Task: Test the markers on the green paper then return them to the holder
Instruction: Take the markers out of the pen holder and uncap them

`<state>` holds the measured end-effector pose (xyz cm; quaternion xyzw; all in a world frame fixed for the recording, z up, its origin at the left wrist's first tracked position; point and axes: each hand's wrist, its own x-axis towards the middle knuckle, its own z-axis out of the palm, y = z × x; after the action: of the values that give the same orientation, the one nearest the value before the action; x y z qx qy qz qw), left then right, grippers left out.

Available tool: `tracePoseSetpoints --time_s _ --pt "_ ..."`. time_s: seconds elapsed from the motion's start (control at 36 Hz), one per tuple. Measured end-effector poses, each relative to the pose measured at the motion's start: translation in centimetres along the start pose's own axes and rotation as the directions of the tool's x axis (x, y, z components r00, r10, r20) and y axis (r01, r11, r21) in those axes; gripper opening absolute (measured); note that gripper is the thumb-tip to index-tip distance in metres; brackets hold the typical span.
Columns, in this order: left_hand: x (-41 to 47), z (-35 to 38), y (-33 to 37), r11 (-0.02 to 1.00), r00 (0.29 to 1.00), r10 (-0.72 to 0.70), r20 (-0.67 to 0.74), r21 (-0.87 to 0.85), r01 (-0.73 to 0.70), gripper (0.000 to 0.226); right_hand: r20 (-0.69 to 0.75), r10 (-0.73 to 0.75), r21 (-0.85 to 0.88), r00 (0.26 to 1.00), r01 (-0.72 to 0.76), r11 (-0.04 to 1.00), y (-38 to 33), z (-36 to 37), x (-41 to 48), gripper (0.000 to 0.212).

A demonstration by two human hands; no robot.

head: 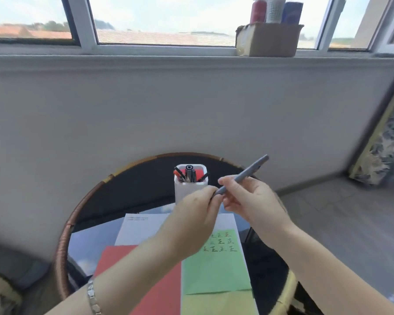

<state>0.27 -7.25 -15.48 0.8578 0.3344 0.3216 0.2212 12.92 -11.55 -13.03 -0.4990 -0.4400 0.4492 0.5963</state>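
Observation:
A grey marker [248, 172] is held in the air above the table, its far end tilted up to the right. My right hand [253, 198] grips its barrel. My left hand [198, 210] pinches its lower end, where the cap or tip is hidden by my fingers. Just behind my hands stands the white holder [184, 189] with several red and black markers in it. The green paper [212, 269] lies below my hands, with rows of written marks near its top edge. My left hand covers part of those marks.
A red sheet [150, 280], a white sheet [139, 230] and a yellow sheet [218, 303] lie around the green paper on a round glass table with a rattan rim [62, 246]. A cardboard box [268, 39] of bottles sits on the windowsill. A patterned cushion [382, 144] leans at right.

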Motion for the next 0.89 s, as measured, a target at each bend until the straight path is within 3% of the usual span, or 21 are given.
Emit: tracePoseSetpoints --time_s 0.28,0.36,0.42,0.47,0.56,0.69,0.81,0.89 --pt "-2.4 1.4 0.1 0.976 0.990 -0.106 0.095 -0.182 0.122 0.021 -0.033 -0.025 -0.132 0.999 0.020 0.991 2.2 -0.5 -1.9 0.019" --pt "-2.6 2.1 -0.1 0.986 0.979 -0.121 0.166 -0.093 0.138 0.017 0.010 -0.015 -0.168 1.000 0.017 0.986 2.3 -1.3 -2.0 0.016" --pt "-2.7 3.0 -0.2 0.970 0.954 -0.209 0.217 -0.080 0.230 0.016 -0.057 0.005 -0.162 0.998 -0.015 0.987 2.5 -2.6 -1.5 0.014" --pt "-2.7 3.9 -0.4 0.925 0.931 -0.291 0.219 -0.182 0.332 0.021 -0.187 0.021 -0.235 0.982 -0.066 0.970 3.0 -4.8 -0.8 0.016" --pt "-2.6 5.2 -0.2 0.876 0.911 -0.337 0.240 -0.274 0.396 0.027 -0.295 0.056 -0.495 0.954 -0.203 0.845 4.6 -8.8 0.1 0.037" --pt "-1.9 8.2 0.4 0.836 0.906 -0.378 0.189 -0.352 0.422 0.024 -0.296 0.137 -0.825 0.945 -0.325 0.463 8.2 -12.4 0.0 0.044" --pt "-0.6 10.7 0.6 0.864 0.906 -0.394 0.153 -0.276 0.422 0.007 -0.342 0.156 -0.831 0.927 -0.376 0.410 9.5 -13.2 0.1 0.030" --pt "0.7 12.4 0.6 0.905 0.909 -0.374 0.182 -0.141 0.400 0.012 -0.386 0.139 -0.828 0.912 -0.409 0.383 10.3 -13.5 0.6 0.022"
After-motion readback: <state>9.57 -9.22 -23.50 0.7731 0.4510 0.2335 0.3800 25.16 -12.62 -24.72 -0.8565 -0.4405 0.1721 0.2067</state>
